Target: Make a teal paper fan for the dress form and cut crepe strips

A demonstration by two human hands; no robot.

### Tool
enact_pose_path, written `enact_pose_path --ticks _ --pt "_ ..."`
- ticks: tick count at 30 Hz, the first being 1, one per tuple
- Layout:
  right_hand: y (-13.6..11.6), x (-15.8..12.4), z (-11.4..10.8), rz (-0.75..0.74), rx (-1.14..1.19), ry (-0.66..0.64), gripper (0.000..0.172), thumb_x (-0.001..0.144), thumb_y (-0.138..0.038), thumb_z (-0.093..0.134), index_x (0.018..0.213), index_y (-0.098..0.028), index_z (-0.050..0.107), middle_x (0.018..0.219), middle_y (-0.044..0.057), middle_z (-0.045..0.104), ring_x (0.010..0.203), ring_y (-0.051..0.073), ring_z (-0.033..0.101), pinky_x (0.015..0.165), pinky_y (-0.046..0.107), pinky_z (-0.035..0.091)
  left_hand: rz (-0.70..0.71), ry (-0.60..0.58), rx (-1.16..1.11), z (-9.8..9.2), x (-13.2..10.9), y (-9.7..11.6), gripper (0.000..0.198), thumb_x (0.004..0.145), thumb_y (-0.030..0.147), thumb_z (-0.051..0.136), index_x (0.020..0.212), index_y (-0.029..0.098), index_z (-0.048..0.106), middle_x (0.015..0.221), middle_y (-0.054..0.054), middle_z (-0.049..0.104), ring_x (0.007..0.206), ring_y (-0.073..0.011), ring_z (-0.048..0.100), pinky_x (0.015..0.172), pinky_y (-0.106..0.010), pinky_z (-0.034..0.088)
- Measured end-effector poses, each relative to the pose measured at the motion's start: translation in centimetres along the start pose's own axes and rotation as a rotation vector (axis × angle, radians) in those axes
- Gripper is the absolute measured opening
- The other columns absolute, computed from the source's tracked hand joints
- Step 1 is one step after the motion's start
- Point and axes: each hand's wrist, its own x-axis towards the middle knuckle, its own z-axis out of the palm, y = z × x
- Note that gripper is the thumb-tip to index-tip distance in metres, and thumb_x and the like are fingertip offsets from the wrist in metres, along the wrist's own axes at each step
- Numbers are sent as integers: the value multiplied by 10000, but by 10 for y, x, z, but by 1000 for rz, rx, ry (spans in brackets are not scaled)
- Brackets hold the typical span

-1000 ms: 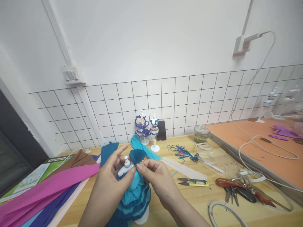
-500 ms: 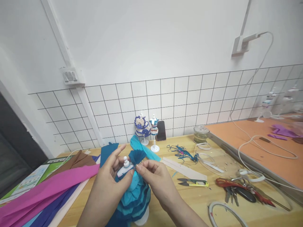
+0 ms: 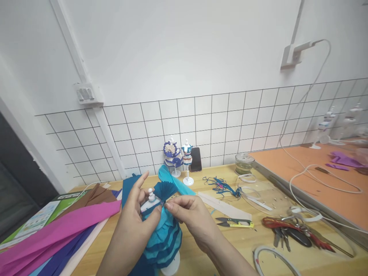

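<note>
White mannequin (image 3: pixel 148 205) (torso mostly hidden) sits in the left hand (image 3: pixel 134 220).

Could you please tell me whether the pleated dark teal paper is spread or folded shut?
Spread: the pleated dark teal paper fans out along its top edge and narrows towards the right hand.

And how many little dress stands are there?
5. One ruffled blue stand between the left hand and the right hand; a purple-trimmed stand and a teal-trimmed stand by the tiled wall; two blurry stands at the back of the orange surface. More may be hidden.
</note>
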Motion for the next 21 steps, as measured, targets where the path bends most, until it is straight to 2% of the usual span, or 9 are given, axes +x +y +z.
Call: enact_pose_path --ticks 7,12,16,19,21 --pt "5 0 1 -31 -51 45 239 582 -367 756 641 -144 692 608 -4 606 569 99 479 560 225 379 -18 -8 16 0 0 -1 676 684 312 611 1306 286 348 1105 -76 546 1190 -244 425 931 -375 369" --pt "7 2 6 -35 -117 108 268 577 -382 735 617 -127 662 518 -26 545 502 85 422 507 221 338 -29 -39 10 -2 0 -2 672 691 280 613 1309 276 350 1164 -88 539 1238 -257 371 948 -380 360" --pt "4 0 10 -11 -123 147 269 570 -381 721 598 -126 638 495 -32 529 482 81 411 483 216 319 -13 -60 -37 -3 -2 -2 607 706 280 585 1281 293 390 1274 -71 475 1276 -257 311 981 -376 324" --pt "2 -1 10 -17 -143 156 250 582 -362 710 589 -125 628 489 -36 522 470 73 394 463 206 299 -26 -100 -112 -3 -3 -1 591 724 303 560 1285 299 373 1257 -67 487 1254 -263 338 956 -378 343" --pt "3 0 10 -24 -147 149 234 598 -345 704 597 -122 630 498 -34 523 475 71 392 464 204 297 -29 -86 -152 -2 -3 0 611 727 327 558 1298 289 344 1166 -71 538 1178 -265 425 919 -382 371"
